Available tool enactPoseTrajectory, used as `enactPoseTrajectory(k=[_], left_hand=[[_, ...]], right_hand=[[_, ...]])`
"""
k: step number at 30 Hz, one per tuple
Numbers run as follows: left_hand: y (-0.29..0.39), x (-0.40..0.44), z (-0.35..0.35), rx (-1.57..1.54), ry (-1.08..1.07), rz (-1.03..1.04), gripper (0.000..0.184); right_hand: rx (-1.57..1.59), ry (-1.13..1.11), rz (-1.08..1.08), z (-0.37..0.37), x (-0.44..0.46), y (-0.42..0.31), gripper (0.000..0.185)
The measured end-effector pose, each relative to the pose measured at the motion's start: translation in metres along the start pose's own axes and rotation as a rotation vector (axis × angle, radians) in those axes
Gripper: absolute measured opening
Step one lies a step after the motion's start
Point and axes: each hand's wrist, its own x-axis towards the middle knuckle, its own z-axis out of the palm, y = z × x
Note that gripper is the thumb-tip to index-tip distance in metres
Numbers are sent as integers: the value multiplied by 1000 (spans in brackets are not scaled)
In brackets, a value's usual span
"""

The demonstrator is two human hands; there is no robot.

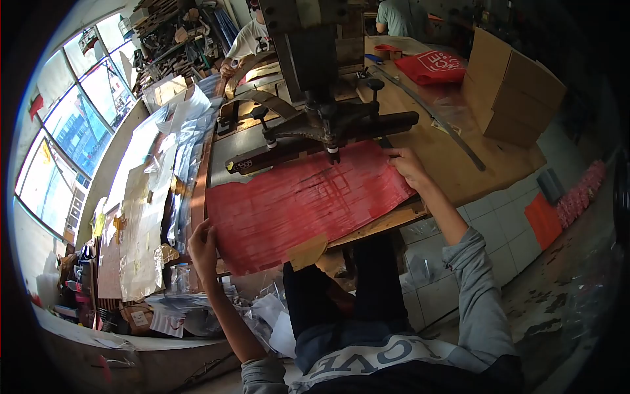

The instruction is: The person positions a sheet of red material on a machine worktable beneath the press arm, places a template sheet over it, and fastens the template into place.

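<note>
A wide red sheet (275,217), scored with dark streaks and crossing lines, lies slanted across the front of the work table. My left hand (202,246) pinches its left edge between thumb and fingers. At the sheet's upper right corner, my right hand (407,165) is closed on the edge, fingers on top. Directly over the back of the sheet stands a dark metal press head (325,121) with a long horizontal bar (387,126). A tan flap (307,253) shows at the sheet's near edge, above my lap.
A cardboard box (512,92) and a red bag (432,67) sit at the back right, near a long metal strip (453,134). Plastic-covered sheets (141,223) are piled at left by the windows. Beyond the press, a person (249,39) works; another person (401,18) is farther back.
</note>
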Motion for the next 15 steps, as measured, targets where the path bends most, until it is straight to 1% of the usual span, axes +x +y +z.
enactPoseTrajectory(k=[2,5,8,11,15], left_hand=[[-1,14,13,48,-16,12,29],[-7,35,31,119,-39,34,29],[-2,49,43,118,-31,33,28],[-2,63,51,118,-33,44,29],[-10,72,48,83,-60,-16,29]], right_hand=[[50,29,-29,-12,1,2,37],[-21,99,-55,-17,-3,-7,38],[-228,113,4,-30,8,-1,35],[-301,142,-62,-36,23,16,35],[-476,191,-90,-29,18,8,32]])
